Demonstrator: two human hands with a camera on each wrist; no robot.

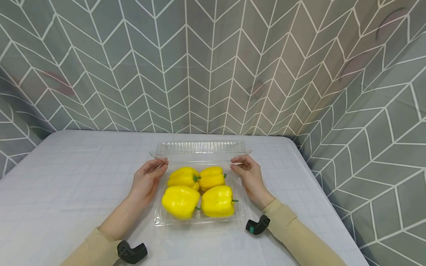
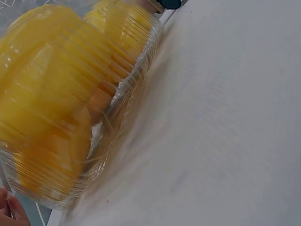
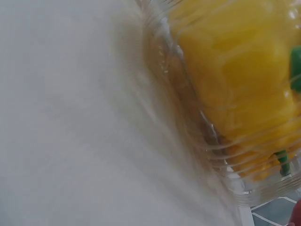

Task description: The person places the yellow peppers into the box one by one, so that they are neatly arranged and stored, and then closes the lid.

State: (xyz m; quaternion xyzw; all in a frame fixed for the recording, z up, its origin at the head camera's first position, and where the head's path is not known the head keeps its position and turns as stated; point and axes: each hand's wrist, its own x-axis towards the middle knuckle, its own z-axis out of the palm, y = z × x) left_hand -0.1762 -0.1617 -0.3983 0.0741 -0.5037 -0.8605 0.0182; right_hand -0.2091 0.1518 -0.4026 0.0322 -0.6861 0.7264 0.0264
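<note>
A clear plastic clamshell box (image 1: 199, 222) stands on the table with its ribbed lid (image 1: 199, 148) raised at the far side. Several yellow bell peppers with green stems lie inside in two rows, among them a front left pepper (image 1: 180, 201) and a front right pepper (image 1: 217, 201). At the far left corner, my left hand (image 1: 146, 179) pinches the lid's edge between thumb and fingers. My right hand (image 1: 250, 177) does likewise at the far right corner. Through the box's ribbed side, peppers (image 2: 51, 80) fill the left wrist view; the right wrist view shows a pepper (image 3: 235, 70) too.
A white cloth covers the table (image 1: 83, 177), whose far edge runs just behind the lid. Grey curtains (image 1: 206, 74) with a white chevron pattern hang behind and at the sides. A black wrist device (image 1: 132, 252) sits on the left sleeve, another device (image 1: 257, 225) on the right.
</note>
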